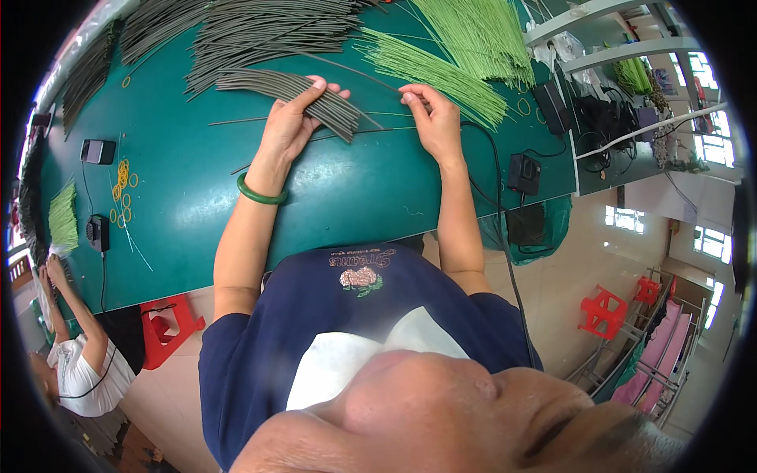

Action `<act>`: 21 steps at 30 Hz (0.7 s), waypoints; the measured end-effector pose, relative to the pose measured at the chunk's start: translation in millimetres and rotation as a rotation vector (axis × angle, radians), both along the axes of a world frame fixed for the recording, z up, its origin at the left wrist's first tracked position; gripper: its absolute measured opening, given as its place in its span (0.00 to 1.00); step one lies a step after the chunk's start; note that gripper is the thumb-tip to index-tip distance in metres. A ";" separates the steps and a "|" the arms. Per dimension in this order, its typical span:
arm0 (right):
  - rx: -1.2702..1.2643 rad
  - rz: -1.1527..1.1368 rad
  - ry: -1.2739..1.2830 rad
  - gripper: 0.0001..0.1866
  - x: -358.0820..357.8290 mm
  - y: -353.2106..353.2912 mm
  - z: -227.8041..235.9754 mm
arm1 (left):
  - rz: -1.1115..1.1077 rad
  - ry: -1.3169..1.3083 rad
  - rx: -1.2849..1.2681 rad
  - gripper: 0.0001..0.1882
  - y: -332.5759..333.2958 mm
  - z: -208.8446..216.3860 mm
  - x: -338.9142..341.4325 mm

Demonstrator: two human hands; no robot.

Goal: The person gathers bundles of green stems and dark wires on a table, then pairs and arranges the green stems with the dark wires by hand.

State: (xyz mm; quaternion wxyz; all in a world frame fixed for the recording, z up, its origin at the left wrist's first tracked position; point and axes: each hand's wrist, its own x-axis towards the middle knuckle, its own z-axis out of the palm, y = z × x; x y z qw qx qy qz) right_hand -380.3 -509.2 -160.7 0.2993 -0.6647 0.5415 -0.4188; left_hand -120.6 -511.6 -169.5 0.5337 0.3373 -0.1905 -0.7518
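Observation:
My left hand [293, 120] is wrapped round a bundle of thin dark olive sticks [264, 81], thumb across the top, above the green table. The bundle fans out to the left and its right ends slant down. My right hand [435, 120] pinches the near end of a single dark stick [355, 71] between thumb and fingertips. That stick slants up and left to a large pile of dark sticks [272, 35]. Below my hands a few loose sticks [315, 138] lie on the table, partly hidden by my left hand and wrist.
Light green sticks [441, 75] are heaped at the far right of the green table [181, 213]. Yellow rubber bands [121, 180] lie at the left. Small black devices [523, 173] with cables stand around. Another person [91, 355] handles a light green bundle [63, 217] at the left.

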 end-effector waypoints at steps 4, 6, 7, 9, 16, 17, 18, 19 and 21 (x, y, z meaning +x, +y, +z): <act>0.047 0.096 0.182 0.07 -8.2 0.8 7.8 | 0.075 0.201 -0.250 0.07 0.2 3.0 4.4; 0.061 0.202 0.290 0.07 -8.8 -1.6 4.7 | 0.089 0.261 -0.336 0.11 2.1 3.9 4.5; -0.104 0.157 0.301 0.07 -8.4 -4.0 2.0 | 0.084 0.263 -0.335 0.11 2.1 5.0 1.0; -0.266 0.107 0.314 0.06 -6.8 -9.6 -1.3 | 0.183 0.223 -0.246 0.15 1.9 6.3 -6.1; -0.401 -0.228 0.621 0.03 -5.3 -33.3 -31.3 | 0.218 0.138 -0.144 0.25 -0.5 -2.4 -11.6; -0.404 -0.219 0.676 0.02 -5.5 -32.1 -30.3 | 0.207 0.129 -0.134 0.26 0.2 -1.0 -10.7; -0.407 -0.210 0.731 0.01 -5.8 -30.6 -28.7 | 0.196 0.119 -0.125 0.26 0.7 -0.2 -10.0; -0.410 -0.204 0.731 0.01 -5.3 -28.8 -25.3 | 0.202 0.120 -0.126 0.26 0.6 -1.2 -9.1; -0.429 -0.225 0.689 0.02 -6.0 -24.4 -16.1 | 0.223 0.148 -0.125 0.24 -1.3 -5.2 -8.1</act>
